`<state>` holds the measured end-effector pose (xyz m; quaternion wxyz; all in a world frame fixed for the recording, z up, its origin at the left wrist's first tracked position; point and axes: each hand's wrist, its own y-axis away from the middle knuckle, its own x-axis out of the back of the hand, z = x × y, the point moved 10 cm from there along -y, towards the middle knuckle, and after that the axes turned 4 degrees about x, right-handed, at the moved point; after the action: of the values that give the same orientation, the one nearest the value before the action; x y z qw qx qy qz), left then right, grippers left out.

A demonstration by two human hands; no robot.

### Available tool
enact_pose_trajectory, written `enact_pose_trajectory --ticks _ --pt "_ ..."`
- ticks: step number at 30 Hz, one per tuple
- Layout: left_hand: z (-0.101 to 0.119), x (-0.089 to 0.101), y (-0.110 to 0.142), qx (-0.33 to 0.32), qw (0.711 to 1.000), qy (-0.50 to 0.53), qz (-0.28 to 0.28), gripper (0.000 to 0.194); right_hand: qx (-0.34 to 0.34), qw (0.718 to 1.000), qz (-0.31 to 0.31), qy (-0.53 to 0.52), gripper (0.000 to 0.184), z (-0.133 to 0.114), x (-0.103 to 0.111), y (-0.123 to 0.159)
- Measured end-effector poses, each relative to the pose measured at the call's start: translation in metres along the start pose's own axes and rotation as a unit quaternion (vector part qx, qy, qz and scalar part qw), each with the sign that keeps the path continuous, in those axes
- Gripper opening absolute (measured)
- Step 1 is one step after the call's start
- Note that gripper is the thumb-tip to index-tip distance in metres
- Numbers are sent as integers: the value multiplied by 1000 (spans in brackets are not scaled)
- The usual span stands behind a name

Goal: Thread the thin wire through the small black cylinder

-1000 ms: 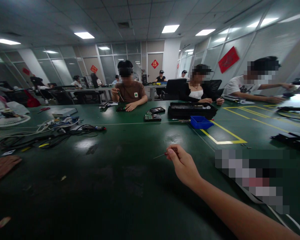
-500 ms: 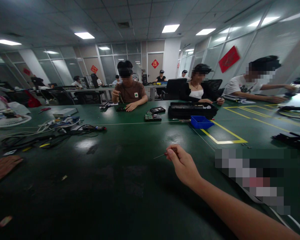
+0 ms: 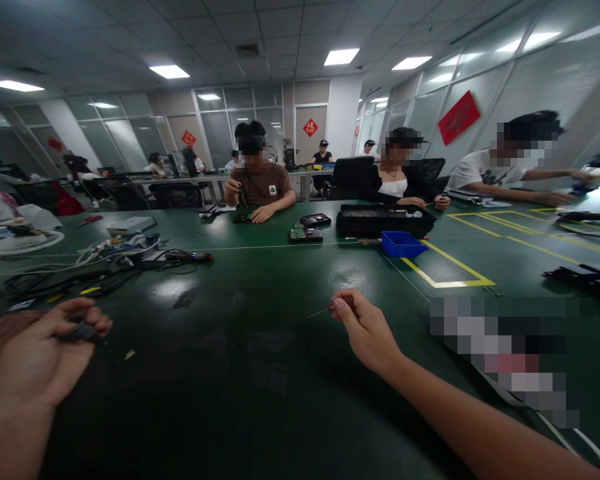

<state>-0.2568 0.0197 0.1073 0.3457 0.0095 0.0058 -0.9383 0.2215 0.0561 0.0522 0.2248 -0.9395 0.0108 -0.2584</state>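
My right hand (image 3: 367, 330) is closed around the dark red handle of a thin screwdriver (image 3: 319, 313). Its slender metal shaft points left, above the green table (image 3: 230, 413). At the left side, my left hand (image 3: 43, 353) is raised with its fingers curled round a small dark grey object (image 3: 79, 330), whose kind I cannot make out. Behind my left hand, another person's hand (image 3: 0, 330) is partly hidden. Between my two hands, a small pale scrap (image 3: 130, 355) lies on the table.
Cables (image 3: 105, 273) lie tangled at the left. Hard drives (image 3: 307, 233), a black tray (image 3: 385, 220) and a blue bin (image 3: 403, 245) stand farther back. Small screws (image 3: 493, 291) lie near yellow tape (image 3: 463, 283). Co-workers sit across the table; one (image 3: 263, 187) works on a circuit board.
My left hand has come into view from the left, holding the small dark grey object, and covers part of the other person's hand. My right hand and the screwdriver have hardly moved.
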Motion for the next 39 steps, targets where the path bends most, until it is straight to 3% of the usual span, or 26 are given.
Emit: enact_pose_trajectory --ticks 2,7,10,14,16,19,22,25,28,33,39 --pt "-19 -38 6 75 990 96 -67 19 -1 1000 1 -1 24 1 0 0" --pt "-35 -144 50 89 958 110 -248 28 11 1000 -2 10 22 -4 1 -1" --pt "-44 -195 88 89 934 63 -340 25 7 1000 -17 6 22 -5 -2 -1" --pt "-57 -238 142 60 896 -85 -432 41 13 999 -27 18 23 -9 -3 -1" --pt "-64 -251 160 22 875 -172 -451 53 20 999 -20 34 25 -11 -1 -1" --pt "-76 -261 167 -36 865 -237 -440 61 26 999 11 45 26 -13 7 -1" --pt "-83 -267 158 -96 870 -242 -419 52 38 998 43 28 25 -14 13 0" --pt "-89 -271 149 -141 859 -234 -434 36 42 996 76 -33 23 -12 19 3" --pt "-88 -271 143 -193 851 -216 -437 34 36 990 97 -95 23 -7 22 5" --pt "-99 -271 140 -192 852 -214 -437 43 33 993 55 -100 23 -4 11 4" --pt "-94 -272 144 -225 843 -215 -438 35 20 997 27 -76 23 0 3 2"
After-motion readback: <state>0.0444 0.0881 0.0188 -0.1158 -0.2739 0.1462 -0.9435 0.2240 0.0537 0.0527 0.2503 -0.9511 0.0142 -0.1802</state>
